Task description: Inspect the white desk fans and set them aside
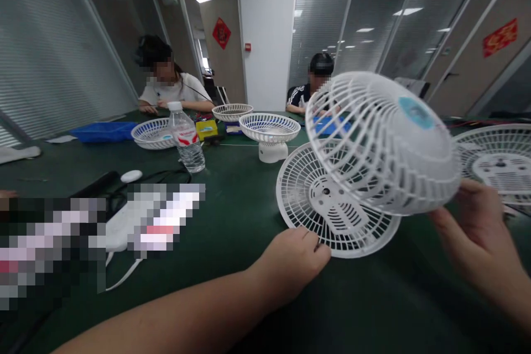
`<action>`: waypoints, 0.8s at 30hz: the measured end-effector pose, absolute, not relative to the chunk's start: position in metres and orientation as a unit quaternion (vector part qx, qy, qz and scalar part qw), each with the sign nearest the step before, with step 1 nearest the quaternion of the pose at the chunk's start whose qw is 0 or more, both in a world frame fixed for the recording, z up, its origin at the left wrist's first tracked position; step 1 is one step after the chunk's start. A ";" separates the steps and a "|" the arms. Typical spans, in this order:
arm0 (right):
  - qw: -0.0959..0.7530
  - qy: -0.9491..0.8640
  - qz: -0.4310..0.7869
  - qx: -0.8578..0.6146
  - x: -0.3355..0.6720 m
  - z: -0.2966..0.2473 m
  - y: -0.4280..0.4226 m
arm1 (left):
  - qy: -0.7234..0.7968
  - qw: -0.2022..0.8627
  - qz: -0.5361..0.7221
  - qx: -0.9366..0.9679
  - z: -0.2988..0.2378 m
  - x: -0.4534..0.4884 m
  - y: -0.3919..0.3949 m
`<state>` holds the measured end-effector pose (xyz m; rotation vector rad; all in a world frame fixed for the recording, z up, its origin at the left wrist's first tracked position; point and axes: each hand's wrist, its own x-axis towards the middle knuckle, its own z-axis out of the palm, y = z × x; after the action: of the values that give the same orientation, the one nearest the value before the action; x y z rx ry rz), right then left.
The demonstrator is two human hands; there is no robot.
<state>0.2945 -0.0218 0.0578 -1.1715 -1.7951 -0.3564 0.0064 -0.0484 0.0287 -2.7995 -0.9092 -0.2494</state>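
My right hand (477, 227) is closed on the edge of a white domed fan grille (390, 144), tilted in the air with a light-blue disc at its centre. Beneath it a second white fan grille (298, 188), flatter and with a slotted plate in the middle, lies on the dark green table (232, 221). The raised grille hides part of its far side. My left hand (292, 260) rests at the near left rim of the lower grille, fingers curled in; whether they grip the rim or something small is hidden.
Another grille (501, 160) lies at the right. Ahead stand a small white fan (269, 133), more grilles (151, 135), a water bottle (186, 141) and a blue tray (105, 131). A white power strip (120, 227) and cables lie left. Two people sit across the table.
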 end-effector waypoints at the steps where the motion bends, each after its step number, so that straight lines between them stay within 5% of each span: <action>1: 0.443 -0.743 -0.155 -0.478 0.297 0.055 -0.018 | -0.308 0.087 -0.077 -0.944 0.029 0.006 -0.048; 18: 0.373 -0.819 -0.203 -0.387 0.276 0.048 -0.026 | -0.346 0.035 -0.076 -0.934 0.028 0.008 -0.046; 24: 0.385 -0.817 -0.211 -0.373 0.276 0.045 -0.025 | -0.366 -0.060 -0.352 -0.859 0.027 -0.002 -0.046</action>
<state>0.2762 -0.0253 0.0449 -0.9499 -2.0815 -0.5374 -0.0016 -0.0464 0.0271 -2.8084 -1.1973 -1.1494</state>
